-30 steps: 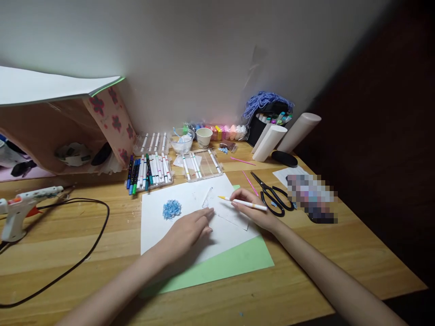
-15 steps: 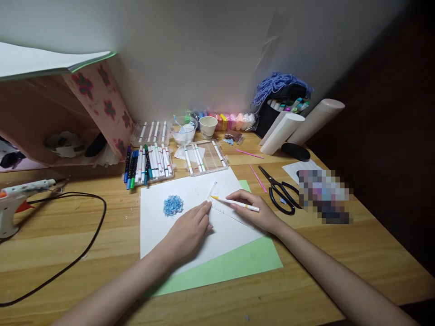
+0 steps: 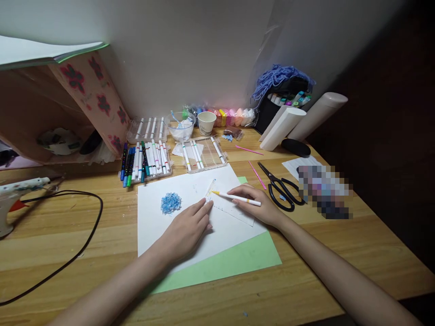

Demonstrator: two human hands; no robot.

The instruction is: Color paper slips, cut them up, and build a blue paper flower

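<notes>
Right hand (image 3: 263,210) | holds marker (image 3: 234,197) | scissors (image 3: 274,180) near | blue shreds (image 3: 171,203) on paper (image 3: 152,231)

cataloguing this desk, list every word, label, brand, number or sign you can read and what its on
None can be read.
Yellow-tipped marker: no legible lettering.
Paper cup: print near base too small.
Flowered box: marks among the flowers too blurred.
Pixelated patch: nothing legible.

A wood-grained tabletop (image 3: 115,226) carries a light-green sheet (image 3: 234,258) partly under a white sheet of paper (image 3: 188,188). Black-handled scissors (image 3: 273,178), two thin pink sticks (image 3: 257,175) and a glue gun (image 3: 23,187) rest on the wood, with a paper cup (image 3: 206,123) farther back.
</notes>
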